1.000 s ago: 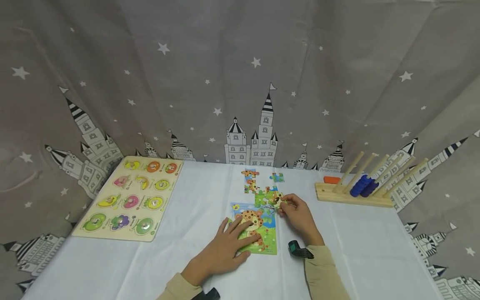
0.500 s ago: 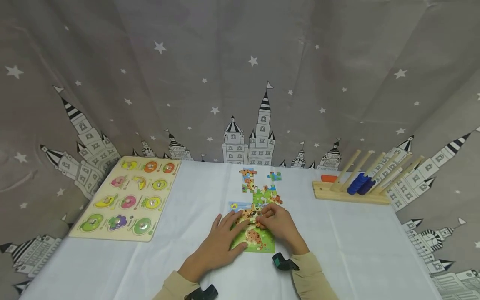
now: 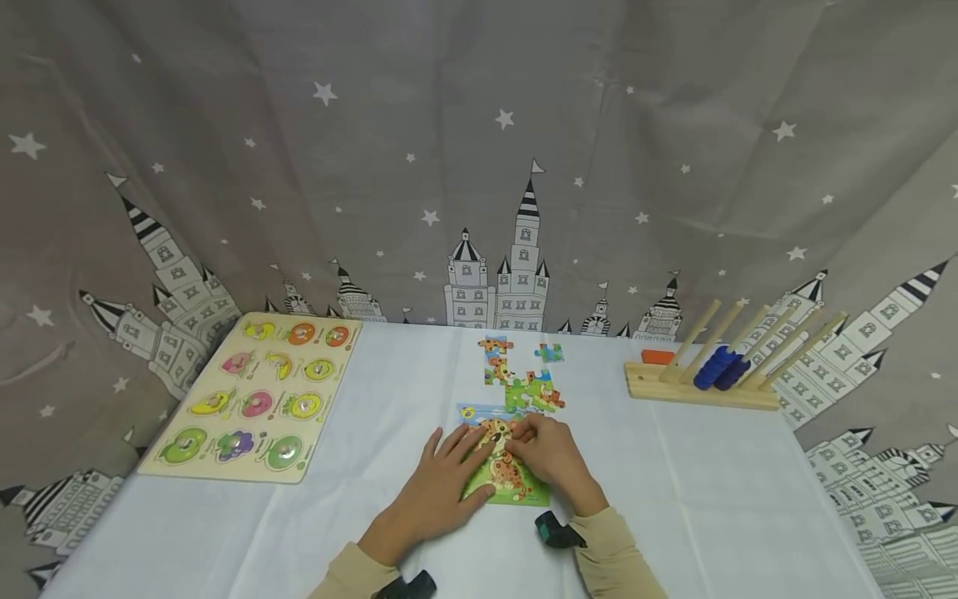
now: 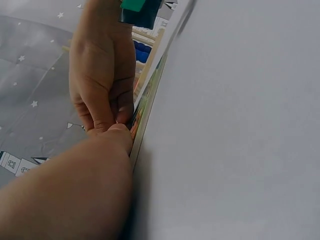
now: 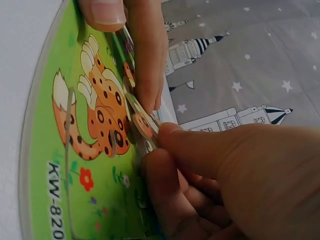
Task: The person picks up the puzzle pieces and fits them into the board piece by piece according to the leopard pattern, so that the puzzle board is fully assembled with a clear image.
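Observation:
A jigsaw board with a spotted leopard on green grass (image 3: 530,496) lies on the white table in the head view. My right hand (image 3: 552,456) pinches a jigsaw piece (image 5: 142,123) between thumb and fingertip, tilted against the board's surface. Across the board's left side my left hand (image 3: 441,491) rests, its fingers spread and fairly straight. Its fingertips lie close to the held piece. Loose jigsaw pieces are just behind the board: a joined group (image 3: 533,391), pieces at its upper left (image 3: 497,366) and a single blue-green piece (image 3: 550,353).
At the left lies a wooden fruit peg puzzle (image 3: 279,406). A wooden stand with upright pegs (image 3: 703,398) is at the right, with blue beads (image 3: 720,368) and an orange block (image 3: 657,357). Behind the table hangs a grey curtain (image 3: 374,183).
My right hand has carried the jigsaw piece from beside the loose group leftward and nearer, onto the leopard board. The left hand has stayed almost still on the board.

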Motion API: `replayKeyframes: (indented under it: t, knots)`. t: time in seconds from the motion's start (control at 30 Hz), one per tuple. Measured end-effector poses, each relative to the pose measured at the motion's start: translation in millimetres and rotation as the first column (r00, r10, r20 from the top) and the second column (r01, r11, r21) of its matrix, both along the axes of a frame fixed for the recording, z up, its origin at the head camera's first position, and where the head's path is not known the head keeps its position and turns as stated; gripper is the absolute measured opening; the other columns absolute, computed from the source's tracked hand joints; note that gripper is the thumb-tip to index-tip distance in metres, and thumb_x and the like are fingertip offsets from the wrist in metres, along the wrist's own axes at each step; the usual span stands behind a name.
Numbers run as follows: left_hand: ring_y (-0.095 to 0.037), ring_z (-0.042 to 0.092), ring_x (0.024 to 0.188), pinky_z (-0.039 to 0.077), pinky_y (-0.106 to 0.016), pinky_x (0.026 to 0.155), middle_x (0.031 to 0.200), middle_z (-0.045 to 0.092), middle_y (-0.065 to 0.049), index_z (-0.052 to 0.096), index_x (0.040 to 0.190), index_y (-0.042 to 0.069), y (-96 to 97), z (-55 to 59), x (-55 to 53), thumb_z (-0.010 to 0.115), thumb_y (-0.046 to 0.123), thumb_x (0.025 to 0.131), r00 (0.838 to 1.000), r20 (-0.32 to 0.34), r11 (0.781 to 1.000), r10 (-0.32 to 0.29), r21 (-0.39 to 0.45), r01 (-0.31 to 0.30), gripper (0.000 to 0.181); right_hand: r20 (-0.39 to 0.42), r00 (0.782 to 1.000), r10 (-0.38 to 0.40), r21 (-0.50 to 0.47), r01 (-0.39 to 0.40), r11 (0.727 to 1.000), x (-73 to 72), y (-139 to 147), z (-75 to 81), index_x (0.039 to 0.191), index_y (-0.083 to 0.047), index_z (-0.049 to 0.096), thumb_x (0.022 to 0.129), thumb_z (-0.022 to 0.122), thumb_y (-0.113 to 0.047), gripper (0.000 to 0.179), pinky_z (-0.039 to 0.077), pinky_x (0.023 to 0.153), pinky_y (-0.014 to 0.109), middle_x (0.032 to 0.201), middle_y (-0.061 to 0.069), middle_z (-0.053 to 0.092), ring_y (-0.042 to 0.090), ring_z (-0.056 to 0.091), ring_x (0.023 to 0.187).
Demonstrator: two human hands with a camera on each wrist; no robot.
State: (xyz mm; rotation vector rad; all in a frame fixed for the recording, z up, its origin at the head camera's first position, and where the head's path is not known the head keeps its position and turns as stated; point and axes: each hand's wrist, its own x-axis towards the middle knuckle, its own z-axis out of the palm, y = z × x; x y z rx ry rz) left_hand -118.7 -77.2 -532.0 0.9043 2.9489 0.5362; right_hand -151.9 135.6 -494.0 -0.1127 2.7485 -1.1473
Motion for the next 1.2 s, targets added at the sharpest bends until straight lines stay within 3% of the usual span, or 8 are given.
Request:
replayKeyframes:
  t: [0.4, 0.67, 0.73, 0.83, 1.0, 1.1, 1.2]
  knots:
    - [-0.030, 0.026, 0.156, 0.018, -0.065, 0.124, 0.167, 0.034, -0.003, 0.041, 0.157, 0.024, 3.7, -0.6, -4.5, 0.044, 0.058, 0.103, 1.000, 0.007, 1.000, 0.011, -0.002, -0.011, 0.064, -0.065, 0.991, 0.114, 0.056, -0.110, 0.992, 2.4, 3.6, -0.6, 0.097, -0.009, 0.074, 0.090, 0.079, -0.023, 0.016, 0.051, 0.063, 0.023, 0.082, -0.002, 0.069, 0.005, 0.059, 0.069]
    - [-0.030, 0.026, 0.157, 0.018, -0.064, 0.124, 0.167, 0.033, -0.003, 0.042, 0.157, 0.024, 3.1, -1.2, -5.5, 0.044, 0.058, 0.103, 1.000, 0.006, 1.000, 0.009, -0.004, -0.009, 0.064, -0.095, 0.988, 0.124, 0.059, -0.119, 0.991, 3.4, 4.4, 3.9, 0.095, -0.009, 0.075, 0.089, 0.080, -0.021, 0.013, 0.049, 0.061, 0.021, 0.079, -0.003, 0.068, 0.005, 0.057, 0.067]
    - [-0.031, 0.026, 0.157, 0.018, -0.065, 0.124, 0.167, 0.033, -0.003, 0.042, 0.157, 0.024, 3.1, -1.4, -5.7, 0.045, 0.058, 0.103, 1.000, 0.007, 1.000, 0.006, 0.001, -0.006, 0.063, -0.108, 0.989, 0.099, 0.039, -0.095, 0.995, 0.6, 7.8, 2.2, 0.094, -0.010, 0.075, 0.090, 0.079, -0.021, 0.012, 0.050, 0.062, 0.021, 0.080, -0.003, 0.069, 0.005, 0.058, 0.068]
    - [-0.031, 0.027, 0.156, 0.019, -0.065, 0.124, 0.167, 0.033, -0.003, 0.041, 0.158, 0.024, 2.9, -1.5, -6.3, 0.046, 0.057, 0.103, 1.000, 0.000, 1.000, 0.006, 0.006, -0.006, 0.064, -0.130, 0.992, -0.002, 0.001, 0.002, 1.000, -8.0, 17.3, -2.2, 0.098, -0.008, 0.074, 0.091, 0.079, -0.022, 0.016, 0.051, 0.066, 0.023, 0.085, 0.000, 0.069, 0.007, 0.060, 0.073]
    - [-0.031, 0.026, 0.157, 0.018, -0.065, 0.124, 0.168, 0.031, -0.002, 0.037, 0.160, 0.026, 2.8, -1.1, -7.8, 0.046, 0.057, 0.103, 1.000, -0.012, 0.999, -0.013, 0.034, 0.013, 0.065, -0.179, 0.959, -0.220, -0.003, 0.223, 0.975, -26.7, 42.4, -14.3, 0.120, -0.003, 0.070, 0.090, 0.079, -0.022, 0.036, 0.054, 0.082, 0.036, 0.105, 0.011, 0.067, 0.020, 0.061, 0.092]
    - [-0.030, 0.024, 0.157, 0.017, -0.064, 0.125, 0.169, 0.029, -0.001, 0.037, 0.159, 0.027, 2.6, -0.3, -7.9, 0.046, 0.058, 0.103, 0.999, -0.015, 0.998, -0.044, 0.038, 0.045, 0.065, -0.158, 0.954, -0.254, 0.027, 0.262, 0.965, -34.9, 53.7, -21.4, 0.132, -0.002, 0.065, 0.091, 0.078, -0.025, 0.049, 0.053, 0.092, 0.044, 0.118, 0.016, 0.063, 0.026, 0.060, 0.103]
    - [-0.030, 0.025, 0.157, 0.017, -0.063, 0.125, 0.169, 0.028, -0.001, 0.039, 0.159, 0.028, 2.6, 0.2, -7.8, 0.044, 0.060, 0.103, 0.997, -0.021, 0.997, -0.078, 0.024, 0.079, 0.065, -0.149, 0.963, -0.225, 0.056, 0.235, 0.970, -39.8, 58.4, -25.3, 0.136, -0.002, 0.064, 0.091, 0.078, -0.028, 0.053, 0.051, 0.095, 0.047, 0.122, 0.018, 0.061, 0.029, 0.059, 0.107]
